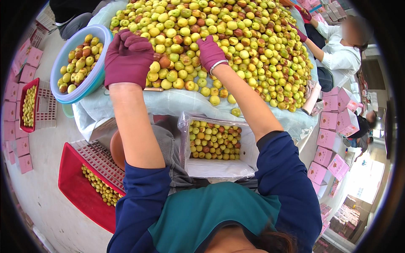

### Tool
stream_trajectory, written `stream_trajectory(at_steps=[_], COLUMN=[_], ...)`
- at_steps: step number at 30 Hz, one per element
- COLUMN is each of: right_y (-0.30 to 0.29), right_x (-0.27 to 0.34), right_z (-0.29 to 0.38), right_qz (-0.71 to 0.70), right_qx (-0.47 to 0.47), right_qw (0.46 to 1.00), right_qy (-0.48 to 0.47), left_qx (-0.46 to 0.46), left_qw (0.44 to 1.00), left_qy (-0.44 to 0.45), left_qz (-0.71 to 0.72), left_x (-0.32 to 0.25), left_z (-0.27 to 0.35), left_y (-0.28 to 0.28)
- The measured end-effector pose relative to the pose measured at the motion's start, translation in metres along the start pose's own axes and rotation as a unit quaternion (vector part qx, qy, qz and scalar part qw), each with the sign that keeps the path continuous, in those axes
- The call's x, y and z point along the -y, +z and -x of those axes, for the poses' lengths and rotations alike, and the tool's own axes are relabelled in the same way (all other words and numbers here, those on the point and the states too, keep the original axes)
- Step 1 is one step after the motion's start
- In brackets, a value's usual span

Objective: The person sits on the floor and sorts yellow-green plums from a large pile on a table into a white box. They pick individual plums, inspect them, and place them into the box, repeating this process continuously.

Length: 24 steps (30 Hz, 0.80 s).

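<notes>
A large heap of green, yellow and reddish-brown jujubes covers the table in front of me. My left hand, in a maroon glove, is above the heap's near left edge, beside a lavender basin. Its fingers are curled, and whatever they may hold is hidden. Over the near middle of the pile is my right hand, gloved alike, with a bracelet at the wrist. Its fingertips point into the fruit, and their grip is hidden. More jujubes lie in the basin.
A plastic-lined box partly filled with jujubes stands below the table edge. Red crates with fruit are at left. A person in white works across the heap at right. Pink cartons are stacked on both sides.
</notes>
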State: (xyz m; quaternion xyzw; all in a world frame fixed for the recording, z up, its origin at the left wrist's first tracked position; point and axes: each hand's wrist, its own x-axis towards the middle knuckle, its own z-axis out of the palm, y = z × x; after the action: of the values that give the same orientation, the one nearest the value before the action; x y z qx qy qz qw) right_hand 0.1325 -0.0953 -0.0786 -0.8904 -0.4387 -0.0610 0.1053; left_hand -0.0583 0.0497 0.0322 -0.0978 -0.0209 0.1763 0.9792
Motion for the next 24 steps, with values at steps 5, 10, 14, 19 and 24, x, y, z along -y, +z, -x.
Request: stream_trajectory(at_steps=[5,10,14,19,24], right_y=[-0.009,-0.021,-0.030,-0.027,-0.034], right_x=[-0.026,-0.073,-0.105,-0.102,-0.107], right_z=[0.018,0.022,0.009,-0.011,-0.021], right_qz=[-0.076,0.082,-0.028,0.123,0.132], right_qx=[0.037,0.007,0.004,0.075,0.096], right_qw=[0.996,0.996,0.984,0.984,0.984], right_qy=[0.035,0.034,0.178,0.101,0.074], left_qx=[-0.013,-0.002,-0.010,0.003,-0.006], left_qw=[1.000,1.000,1.000,1.000,1.000], left_qy=[0.014,0.009,0.008,0.000,0.008], left_qz=[-0.002,-0.008,0.002,-0.010,-0.005], left_x=[-0.003,-0.003,-0.001,0.000,0.000], left_z=[0.002,0.003,0.002,0.000,-0.001], left_y=[0.000,0.001,0.000,-0.001,-0.001])
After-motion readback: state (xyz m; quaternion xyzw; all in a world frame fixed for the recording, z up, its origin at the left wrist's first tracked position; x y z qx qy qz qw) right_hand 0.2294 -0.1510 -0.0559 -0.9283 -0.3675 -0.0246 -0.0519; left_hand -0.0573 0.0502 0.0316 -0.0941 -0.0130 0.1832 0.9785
